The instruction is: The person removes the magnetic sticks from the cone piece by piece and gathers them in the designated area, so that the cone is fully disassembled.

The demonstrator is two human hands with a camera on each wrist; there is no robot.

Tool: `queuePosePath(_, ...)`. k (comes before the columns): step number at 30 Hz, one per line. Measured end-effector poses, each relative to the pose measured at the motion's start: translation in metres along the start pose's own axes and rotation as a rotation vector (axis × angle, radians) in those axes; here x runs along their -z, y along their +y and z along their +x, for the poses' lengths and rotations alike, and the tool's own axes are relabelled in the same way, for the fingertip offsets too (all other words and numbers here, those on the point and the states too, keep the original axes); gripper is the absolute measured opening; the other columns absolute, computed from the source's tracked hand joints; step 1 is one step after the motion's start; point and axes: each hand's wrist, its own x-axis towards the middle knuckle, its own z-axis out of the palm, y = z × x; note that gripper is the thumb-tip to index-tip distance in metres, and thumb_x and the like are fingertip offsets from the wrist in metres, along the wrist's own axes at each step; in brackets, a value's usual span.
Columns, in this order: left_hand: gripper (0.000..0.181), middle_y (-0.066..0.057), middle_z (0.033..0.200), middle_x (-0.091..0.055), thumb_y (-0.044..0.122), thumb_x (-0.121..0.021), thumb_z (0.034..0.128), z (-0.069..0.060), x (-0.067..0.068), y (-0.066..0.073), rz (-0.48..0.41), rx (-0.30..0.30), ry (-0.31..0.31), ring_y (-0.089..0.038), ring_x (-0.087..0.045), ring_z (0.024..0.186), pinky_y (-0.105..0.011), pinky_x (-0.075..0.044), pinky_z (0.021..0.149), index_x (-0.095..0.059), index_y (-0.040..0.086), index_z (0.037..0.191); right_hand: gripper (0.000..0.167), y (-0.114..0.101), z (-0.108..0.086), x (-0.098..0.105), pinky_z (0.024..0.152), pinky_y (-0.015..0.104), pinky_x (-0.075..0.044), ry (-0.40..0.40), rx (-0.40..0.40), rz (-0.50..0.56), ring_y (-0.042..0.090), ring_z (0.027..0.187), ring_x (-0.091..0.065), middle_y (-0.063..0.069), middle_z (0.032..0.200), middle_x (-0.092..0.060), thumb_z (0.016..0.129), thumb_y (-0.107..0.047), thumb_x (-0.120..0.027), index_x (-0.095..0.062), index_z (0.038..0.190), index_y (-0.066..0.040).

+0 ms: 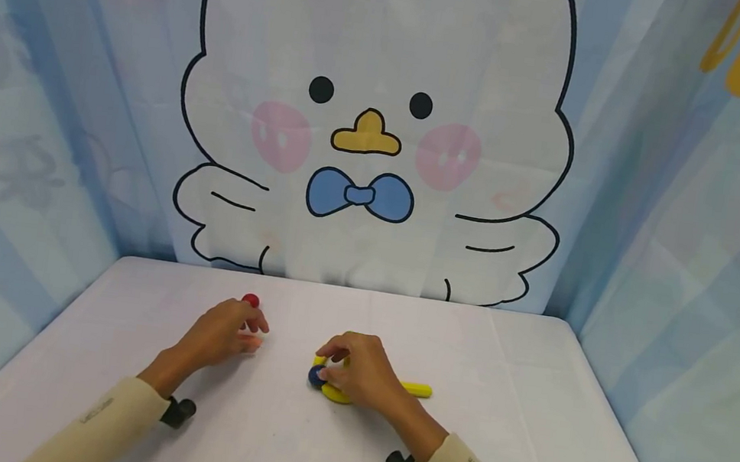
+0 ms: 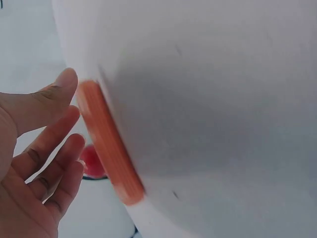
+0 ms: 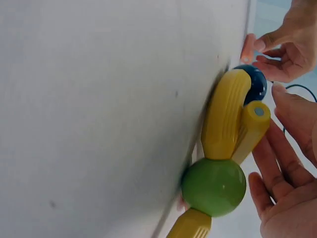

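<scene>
In the head view, my left hand [image 1: 221, 336] is beside a red ball [image 1: 251, 299]. An orange rod [image 2: 110, 144] lies right by its thumb and fingertips in the left wrist view; the fingers are loosely bent, and contact is unclear. My right hand [image 1: 362, 373] hovers over a joined toy piece, its thumb close to a dark blue ball [image 1: 316, 376]. The right wrist view shows two yellow pieces, one curved [image 3: 225, 114] and one with a round end [image 3: 253, 128], meeting at a green ball [image 3: 214, 187]. The right fingers are spread beside them, not closed round them.
A yellow rod [image 1: 416, 390] extends to the right from behind the right hand. The white table [image 1: 289, 437] ends at a curtain with a cartoon bird, and more curtains hang at both sides.
</scene>
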Motion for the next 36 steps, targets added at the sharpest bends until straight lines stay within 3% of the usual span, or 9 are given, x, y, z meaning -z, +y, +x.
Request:
queuePosePath(8, 0.025, -0.002, 0.100, -0.071, 0.015, -0.091, 0.0842, 0.001, -0.008, 0.037, -0.022, -0.053, 0.011, -0.022, -0.063, 0.098, -0.040, -0.060, 0.088, -0.079, 0.018, 0.106, 0.023, 0.004, 0.003, 0.014, 0.098, 0.043, -0.060, 0.040, -0.047, 0.073, 0.019, 0.104, -0.071, 0.002, 0.114, -0.079, 0.092, -0.014, -0.084, -0.079, 0.115, -0.013)
queuePosePath(14, 0.025, 0.000, 0.100, -0.073, 0.022, -0.091, 0.0846, 0.002, -0.022, 0.060, -0.046, -0.151, 0.021, -0.018, -0.063, 0.100, -0.035, -0.059, 0.087, -0.080, 0.018, 0.106, 0.021, 0.015, 0.007, 0.022, 0.099, 0.051, -0.059, 0.105, -0.055, 0.091, 0.019, 0.100, -0.070, 0.003, 0.109, -0.079, 0.092, -0.012, -0.083, -0.080, 0.113, -0.012)
queuePosePath(17, 0.025, 0.002, 0.099, -0.073, 0.028, -0.090, 0.0860, 0.004, -0.030, 0.070, -0.058, -0.200, 0.035, -0.017, -0.062, 0.097, -0.034, -0.057, 0.086, -0.079, 0.019, 0.106, 0.021, 0.021, 0.009, 0.025, 0.101, 0.051, -0.058, 0.135, -0.071, 0.078, 0.018, 0.101, -0.071, 0.001, 0.107, -0.079, 0.094, -0.012, -0.082, -0.080, 0.115, -0.012)
queuePosePath(24, 0.029, 0.005, 0.097, -0.071, 0.040, -0.088, 0.0877, 0.007, -0.050, 0.090, -0.093, -0.246, 0.047, -0.012, -0.059, 0.094, -0.030, -0.054, 0.082, -0.078, 0.019, 0.104, 0.017, 0.036, 0.016, 0.029, 0.096, 0.047, -0.060, 0.186, -0.105, 0.063, 0.020, 0.103, -0.073, 0.000, 0.107, -0.080, 0.095, -0.011, -0.081, -0.081, 0.111, -0.012)
queuePosePath(29, 0.034, 0.005, 0.095, -0.071, 0.045, -0.088, 0.0858, 0.008, -0.059, 0.100, -0.082, -0.300, 0.032, -0.010, -0.056, 0.091, -0.029, -0.052, 0.080, -0.076, 0.019, 0.102, 0.015, 0.039, 0.020, 0.027, 0.098, 0.046, -0.059, 0.163, -0.151, 0.065, 0.019, 0.102, -0.072, -0.001, 0.105, -0.080, 0.095, -0.013, -0.080, -0.082, 0.110, -0.013)
queuePosePath(36, 0.036, 0.004, 0.096, -0.072, 0.043, -0.091, 0.0837, 0.008, -0.064, 0.107, -0.094, -0.337, 0.034, -0.012, -0.058, 0.094, -0.033, -0.053, 0.084, -0.069, 0.019, 0.100, 0.016, 0.044, 0.025, 0.024, 0.095, 0.045, -0.061, 0.131, -0.127, 0.040, 0.020, 0.102, -0.075, 0.001, 0.109, -0.081, 0.098, -0.011, -0.076, -0.081, 0.113, -0.011)
